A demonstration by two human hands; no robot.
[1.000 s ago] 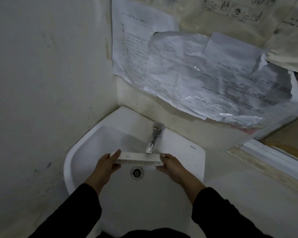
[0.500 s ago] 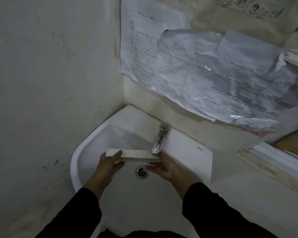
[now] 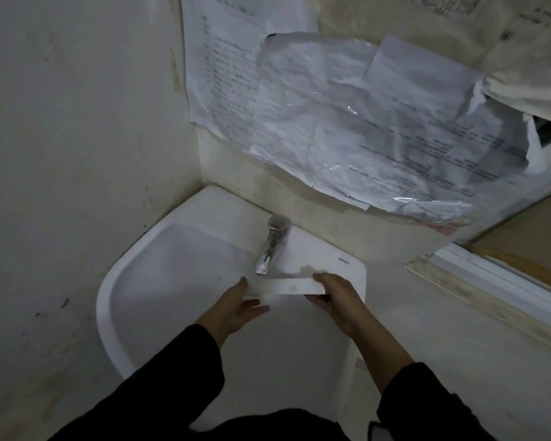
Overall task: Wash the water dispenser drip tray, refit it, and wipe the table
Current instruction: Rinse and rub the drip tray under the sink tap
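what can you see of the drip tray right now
The drip tray is a long, narrow white piece that looks like plastic, held roughly level and lengthwise across the sink, just below the spout of the faucet. The right hand has a grip on its right end, thumb on top and fingers underneath. The left hand is open at its left end, fingertips at the edge; whether they touch is unclear. A faint round mark shows on its near face. No running water is visible.
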